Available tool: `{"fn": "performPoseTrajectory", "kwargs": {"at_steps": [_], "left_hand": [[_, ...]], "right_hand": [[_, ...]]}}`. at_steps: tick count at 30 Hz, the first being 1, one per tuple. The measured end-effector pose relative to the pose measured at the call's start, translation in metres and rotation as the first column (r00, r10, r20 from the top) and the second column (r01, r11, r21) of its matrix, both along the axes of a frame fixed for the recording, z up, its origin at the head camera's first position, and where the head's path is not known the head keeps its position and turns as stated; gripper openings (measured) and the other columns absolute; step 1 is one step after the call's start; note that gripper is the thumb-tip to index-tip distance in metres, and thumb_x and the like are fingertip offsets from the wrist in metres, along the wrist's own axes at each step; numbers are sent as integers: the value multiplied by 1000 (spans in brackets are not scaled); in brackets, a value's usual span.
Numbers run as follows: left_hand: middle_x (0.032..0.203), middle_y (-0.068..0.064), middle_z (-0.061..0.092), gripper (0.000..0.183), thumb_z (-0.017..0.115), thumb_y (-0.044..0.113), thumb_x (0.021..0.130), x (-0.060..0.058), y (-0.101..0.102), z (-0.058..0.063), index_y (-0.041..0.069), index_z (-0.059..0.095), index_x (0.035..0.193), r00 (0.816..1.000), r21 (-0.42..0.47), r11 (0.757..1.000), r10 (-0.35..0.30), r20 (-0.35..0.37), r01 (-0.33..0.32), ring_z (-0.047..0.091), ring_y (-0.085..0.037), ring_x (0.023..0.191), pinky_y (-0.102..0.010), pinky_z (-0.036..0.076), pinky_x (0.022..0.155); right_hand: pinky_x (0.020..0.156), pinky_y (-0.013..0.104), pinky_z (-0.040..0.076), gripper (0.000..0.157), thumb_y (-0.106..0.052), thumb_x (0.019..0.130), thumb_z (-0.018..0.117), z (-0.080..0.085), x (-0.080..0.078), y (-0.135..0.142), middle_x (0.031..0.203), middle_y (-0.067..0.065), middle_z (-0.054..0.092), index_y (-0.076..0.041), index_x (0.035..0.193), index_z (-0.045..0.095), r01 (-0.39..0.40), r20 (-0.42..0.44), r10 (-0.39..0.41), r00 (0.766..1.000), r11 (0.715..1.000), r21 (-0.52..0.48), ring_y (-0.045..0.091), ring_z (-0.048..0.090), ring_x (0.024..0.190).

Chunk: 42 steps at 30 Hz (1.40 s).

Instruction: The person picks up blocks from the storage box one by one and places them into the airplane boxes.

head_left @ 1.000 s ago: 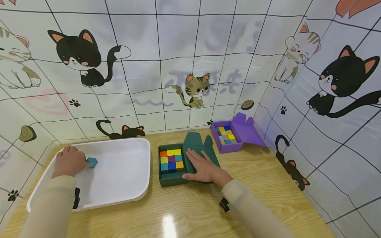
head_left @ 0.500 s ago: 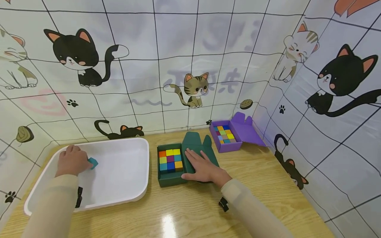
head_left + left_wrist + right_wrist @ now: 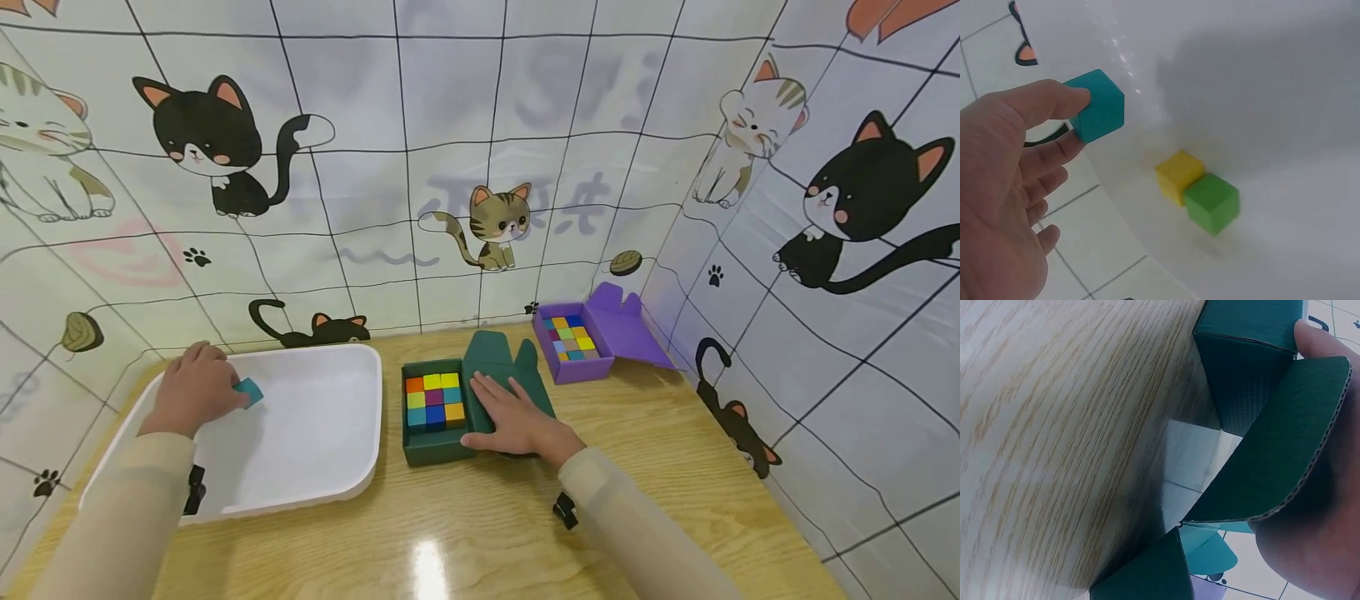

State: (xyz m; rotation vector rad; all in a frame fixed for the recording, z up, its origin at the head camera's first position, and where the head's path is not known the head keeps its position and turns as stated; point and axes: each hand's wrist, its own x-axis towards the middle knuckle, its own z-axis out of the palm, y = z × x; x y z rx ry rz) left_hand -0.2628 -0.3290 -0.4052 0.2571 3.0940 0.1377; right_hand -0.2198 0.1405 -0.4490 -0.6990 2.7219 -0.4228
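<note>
Between thumb and fingers my left hand (image 3: 197, 387) pinches a teal cube (image 3: 1100, 106), held over the left side of the white tray (image 3: 322, 492). Lower in the left wrist view, a yellow cube (image 3: 1179, 177) and a green cube (image 3: 1212, 203) sit side by side in the tray; the hand hides them in the head view. My right hand (image 3: 517, 423) lies with fingers spread on the opened lid (image 3: 491, 346) of a green cardboard box (image 3: 438, 452). Rows of coloured cubes (image 3: 435, 397) fill most of that box, with a gap along its near side.
Behind and right of the green box stands a purple box (image 3: 577, 371), its lid (image 3: 626, 333) folded open to the right, with coloured cubes inside. A wall sheet (image 3: 360, 192) printed with cats borders the wooden table (image 3: 637, 417) at the back and right.
My left hand has lifted and shifted slightly right and away from me, carrying the teal cube, which has turned in its fingers. The right hand stays on the green lid.
</note>
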Motion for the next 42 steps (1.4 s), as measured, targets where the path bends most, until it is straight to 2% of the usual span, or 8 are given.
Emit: {"fn": "performPoseTrajectory", "kwargs": {"at_steps": [5, 14, 17, 22, 27, 31, 38, 42], "left_hand": [[127, -31, 47, 30, 68, 29, 79, 4, 22, 13, 3, 74, 91, 997, -16, 999, -53, -55, 52, 23, -54, 132, -72, 24, 105], [134, -23, 50, 24, 74, 29, 77, 14, 82, 26, 10, 74, 90, 979, -38, 987, -160, -127, 157, 22, -47, 141, -68, 22, 113], [136, -20, 50, 21, 74, 29, 77, 17, 103, 31, 12, 74, 90, 965, -23, 976, -219, -145, 218, 21, -44, 143, -66, 22, 114], [133, -14, 53, 21, 77, 31, 76, 22, 137, 34, 15, 73, 89, 923, 18, 939, -333, -191, 343, 23, -39, 145, -62, 25, 115], [133, -11, 54, 24, 79, 35, 76, 29, 168, 36, 16, 73, 90, 891, 17, 908, -408, -201, 420, 25, -36, 146, -58, 25, 117], [133, -10, 54, 25, 79, 36, 76, 32, 190, 32, 16, 74, 91, 879, 5, 892, -443, -176, 451, 27, -35, 145, -58, 26, 117], [132, -9, 55, 25, 78, 36, 78, 29, 211, 9, 16, 76, 92, 865, -4, 868, -495, -83, 497, 29, -35, 145, -55, 29, 117], [131, -9, 56, 24, 78, 35, 77, 27, 217, 0, 16, 77, 92, 861, 10, 861, -508, -29, 508, 29, -34, 145, -55, 28, 117]], "right_hand": [[123, 56, 0, 94, -64, 91, 50, 1, 0, 1, 166, 3, 6, -13, 158, 8, 4, 7, -4, 1000, 1000, -5, 22, 9, 154], [123, 56, -2, 95, -66, 90, 48, -2, -1, 1, 166, 2, 3, -14, 158, 6, 6, 15, -6, 1000, 1000, 7, 21, 6, 154], [123, 56, -1, 95, -67, 90, 48, -2, -1, 1, 166, 2, 4, -14, 158, 6, 6, 14, -6, 1000, 1000, 2, 22, 7, 154], [123, 56, -1, 96, -67, 90, 48, -3, -2, 1, 166, 2, 4, -15, 158, 6, 8, 8, -8, 1000, 1000, 7, 22, 8, 154], [123, 56, -2, 96, -68, 90, 47, -3, -3, 0, 166, 1, 3, -15, 158, 5, 3, 10, -3, 1000, 1000, 9, 21, 7, 154], [123, 55, -2, 96, -69, 90, 47, -3, -3, 0, 166, 0, 3, -16, 158, 5, 5, 13, -5, 1000, 1000, 10, 20, 6, 154], [123, 54, -3, 95, -68, 90, 48, -1, -2, 0, 166, 0, 3, -16, 158, 6, 17, 27, -17, 999, 1000, 4, 19, 6, 154], [123, 55, -2, 94, -67, 90, 48, -1, -2, 0, 166, 0, 3, -16, 158, 6, 13, 29, -13, 1000, 1000, 0, 20, 6, 154]]}}
